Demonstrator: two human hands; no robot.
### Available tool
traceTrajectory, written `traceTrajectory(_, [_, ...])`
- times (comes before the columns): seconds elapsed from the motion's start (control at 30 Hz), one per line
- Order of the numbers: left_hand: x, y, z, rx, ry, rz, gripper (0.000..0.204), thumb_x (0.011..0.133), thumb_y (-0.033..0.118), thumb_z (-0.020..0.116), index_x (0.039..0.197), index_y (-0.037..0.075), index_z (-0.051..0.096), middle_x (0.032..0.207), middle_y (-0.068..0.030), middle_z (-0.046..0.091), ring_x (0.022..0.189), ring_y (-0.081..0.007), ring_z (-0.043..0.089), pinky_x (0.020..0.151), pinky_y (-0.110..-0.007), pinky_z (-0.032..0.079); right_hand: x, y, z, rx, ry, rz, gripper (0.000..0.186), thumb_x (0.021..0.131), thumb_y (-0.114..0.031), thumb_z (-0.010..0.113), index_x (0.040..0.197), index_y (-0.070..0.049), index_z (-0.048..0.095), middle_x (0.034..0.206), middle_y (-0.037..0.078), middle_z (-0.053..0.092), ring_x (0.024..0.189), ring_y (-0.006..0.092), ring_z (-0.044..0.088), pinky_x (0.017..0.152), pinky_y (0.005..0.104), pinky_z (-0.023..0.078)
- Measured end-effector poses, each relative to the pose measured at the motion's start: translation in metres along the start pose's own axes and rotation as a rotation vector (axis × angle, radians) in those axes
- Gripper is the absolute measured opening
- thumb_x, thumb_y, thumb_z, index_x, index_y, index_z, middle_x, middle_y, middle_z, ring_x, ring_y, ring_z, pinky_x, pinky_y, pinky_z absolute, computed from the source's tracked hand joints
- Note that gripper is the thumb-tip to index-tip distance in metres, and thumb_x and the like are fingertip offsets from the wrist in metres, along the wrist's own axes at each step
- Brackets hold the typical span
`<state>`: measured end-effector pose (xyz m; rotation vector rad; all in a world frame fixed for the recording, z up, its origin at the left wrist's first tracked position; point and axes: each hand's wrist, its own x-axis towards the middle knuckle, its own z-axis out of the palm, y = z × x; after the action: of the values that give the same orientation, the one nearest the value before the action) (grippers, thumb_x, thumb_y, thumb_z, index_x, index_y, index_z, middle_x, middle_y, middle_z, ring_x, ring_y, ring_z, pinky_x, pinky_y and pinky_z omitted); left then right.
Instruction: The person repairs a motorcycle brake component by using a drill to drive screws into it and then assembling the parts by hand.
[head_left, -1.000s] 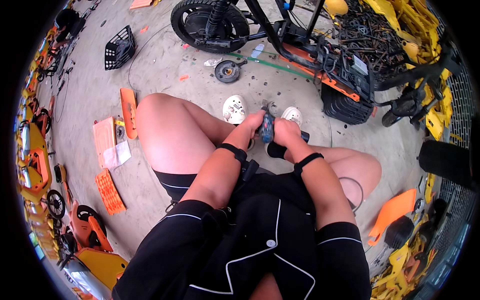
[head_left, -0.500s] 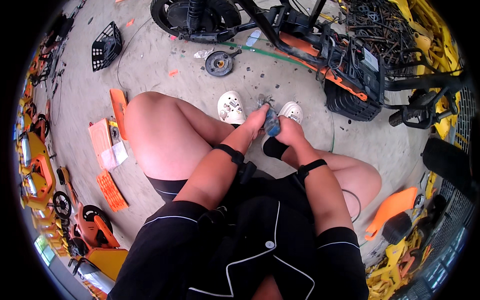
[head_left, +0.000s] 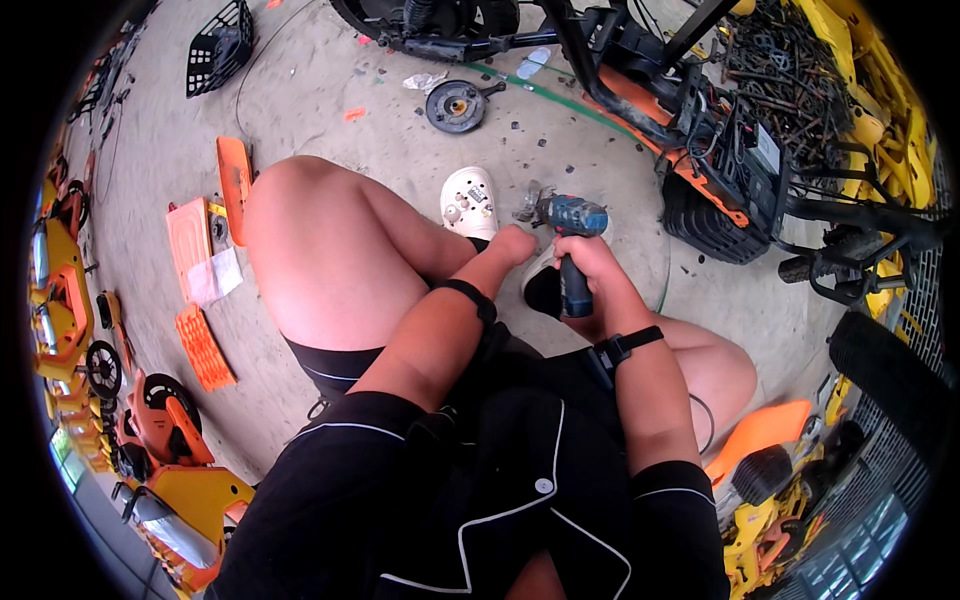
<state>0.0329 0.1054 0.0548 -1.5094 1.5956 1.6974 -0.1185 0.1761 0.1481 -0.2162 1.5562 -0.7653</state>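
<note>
My right hand (head_left: 585, 258) grips the handle of a blue and black cordless drill (head_left: 578, 215), which lies on its side in the hand with its nose to the left. A grey, jagged cluster of what look like small metal pieces (head_left: 530, 204) shows at the drill's nose; I cannot tell whether it is attached. Just below that nose my left hand (head_left: 514, 244) is closed in a loose fist, and anything inside it is hidden. One white clog (head_left: 468, 204) stands left of the hands; the other foot is mostly behind the right hand.
A stripped scooter frame (head_left: 640, 105) lies ahead at the right. A round black part (head_left: 457, 106) sits on the floor beyond my feet. Orange panels (head_left: 190, 238) lie on the left, a black basket (head_left: 218, 48) at far left, and another orange panel (head_left: 760, 432) at near right.
The drill has swung from pointing away between both hands to lying sideways in my right hand. My left hand has come apart from it. My view has shifted slightly.
</note>
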Motion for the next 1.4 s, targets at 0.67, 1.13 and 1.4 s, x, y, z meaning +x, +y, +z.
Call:
traceTrajectory(0.67, [0.001, 0.0, -0.003, 0.126, 0.083, 0.122, 0.049, 0.088, 0.032, 0.058, 0.118, -0.006, 0.068, 0.121, -0.0296, 0.067, 0.116, -0.039, 0.065, 0.101, -0.046, 0.051, 0.002, -0.011, 0.021, -0.024, 0.019, -0.023, 0.022, 0.074, -0.003, 0.064, 0.095, 0.0, 0.062, 0.083, 0.008, 0.062, 0.063, 0.0201, 0.062, 0.059, 0.0322, 0.053])
traceTrajectory(1.13, [-0.033, 0.025, -0.013, 0.209, 0.144, 0.155, 0.052, 0.088, 0.039, 0.062, 0.119, -0.003, 0.065, 0.12, -0.0259, 0.068, 0.114, -0.0381, 0.066, 0.097, -0.046, 0.053, 0.01, -0.027, 0.025, -0.121, 0.063, 0.06, 0.021, 0.07, -0.002, 0.063, 0.09, 0.001, 0.063, 0.075, 0.01, 0.064, 0.058, 0.0216, 0.063, 0.055, 0.0346, 0.053])
traceTrajectory(1.4, [-0.039, 0.052, -0.05, 0.043, 0.509, 0.181, 0.038, 0.092, 0.032, 0.057, 0.114, 0.002, 0.069, 0.108, -0.0255, 0.071, 0.108, -0.0407, 0.067, 0.094, -0.046, 0.053, 0.022, -0.045, 0.026, -0.226, 0.038, 0.111, 0.011, 0.065, -0.003, 0.063, 0.074, 0.001, 0.064, 0.068, 0.013, 0.064, 0.056, 0.0243, 0.062, 0.054, 0.0358, 0.05])
